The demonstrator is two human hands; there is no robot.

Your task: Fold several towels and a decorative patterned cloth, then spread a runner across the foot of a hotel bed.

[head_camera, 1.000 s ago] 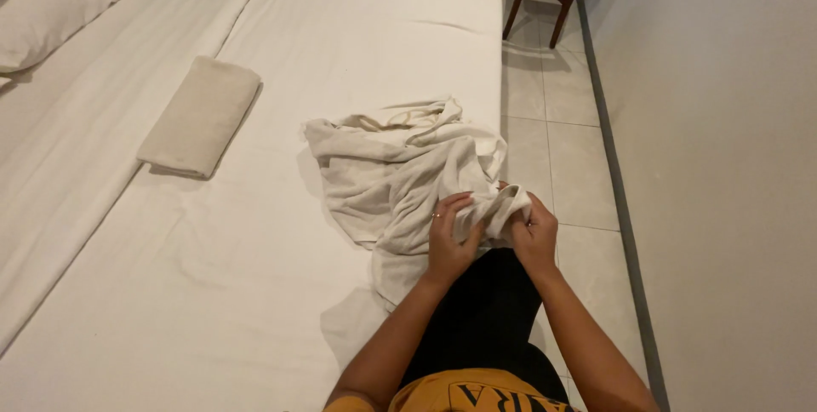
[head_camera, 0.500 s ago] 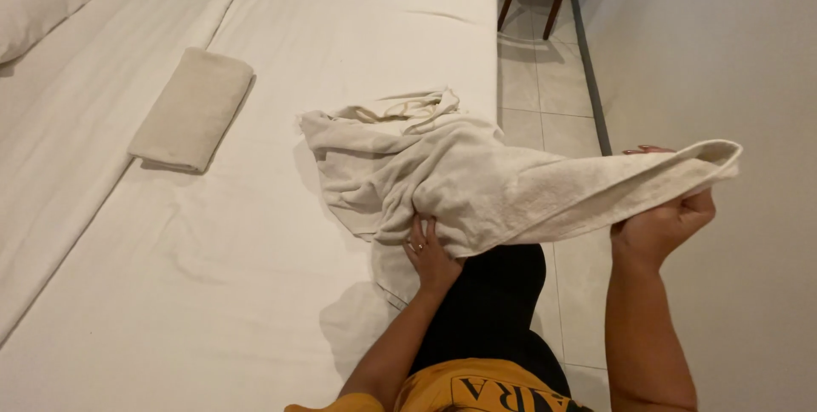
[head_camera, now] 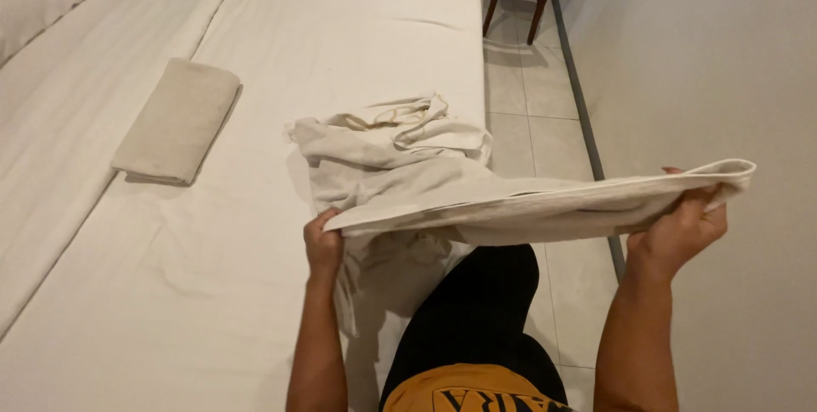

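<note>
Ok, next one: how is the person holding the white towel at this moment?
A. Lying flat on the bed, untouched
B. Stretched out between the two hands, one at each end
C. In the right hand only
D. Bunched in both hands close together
B: the left hand grips one end and the right hand the other, so the white towel spans taut between them above the bed.

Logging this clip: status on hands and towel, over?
Left hand and right hand both grip towel, stretched taut over bed. Crumpled pile behind. Nothing in the way.
</note>
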